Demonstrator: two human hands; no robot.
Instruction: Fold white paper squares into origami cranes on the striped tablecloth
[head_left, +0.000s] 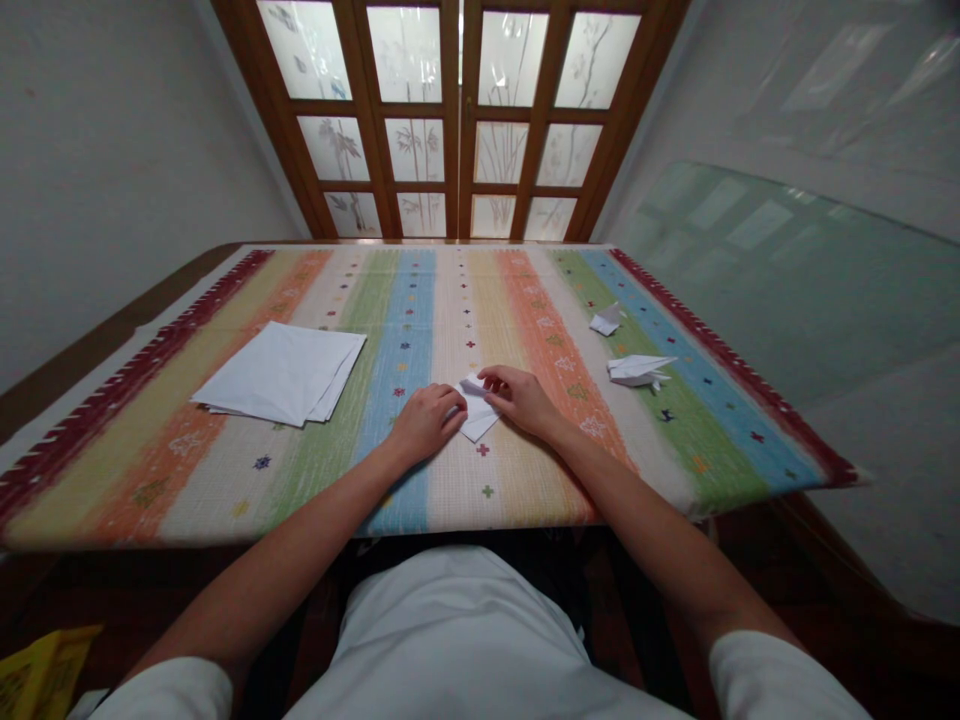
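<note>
a pointed, folded white paper (477,410) lies pressed down between the left hand (427,423) and right hand (521,400), grip unclear.

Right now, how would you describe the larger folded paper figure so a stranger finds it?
On the striped tablecloth, look past the right hand toward the green stripe. The figure lies there, long and pointed, larger and nearer than the small paper piece beyond it.
</note>
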